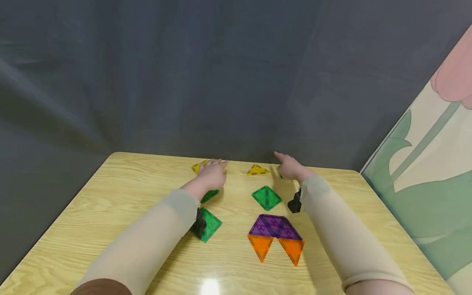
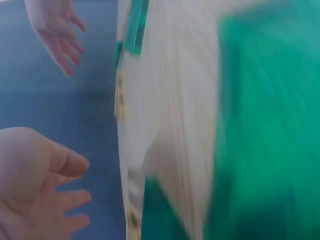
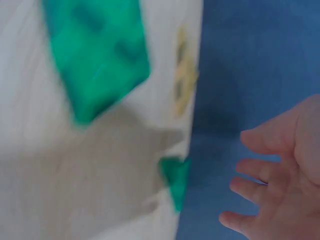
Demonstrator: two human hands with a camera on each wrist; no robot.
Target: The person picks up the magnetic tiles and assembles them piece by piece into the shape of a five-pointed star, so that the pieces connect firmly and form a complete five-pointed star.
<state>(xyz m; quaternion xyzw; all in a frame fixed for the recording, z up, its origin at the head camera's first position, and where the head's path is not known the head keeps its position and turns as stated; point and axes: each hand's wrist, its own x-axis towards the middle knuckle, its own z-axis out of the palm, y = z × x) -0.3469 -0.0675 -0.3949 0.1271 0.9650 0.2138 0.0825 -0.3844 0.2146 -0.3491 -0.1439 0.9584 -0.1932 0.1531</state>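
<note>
Over the table's far left part, my left hand hovers with fingers spread, holding nothing. It partly covers a yellow tile; a green triangle lies just behind the wrist. My right hand is held out near the far edge, its fingers loosely extended and nothing in them. Close below it, in the right wrist view, is a small green triangular tile. Between the hands lies a yellow triangle, with a green diamond nearer me.
Purple triangular tiles form a joined band, with two orange triangles at its near side. A green tile lies partly behind the left wrist camera. Beyond the wooden table hangs a dark curtain; a flower-patterned panel stands right.
</note>
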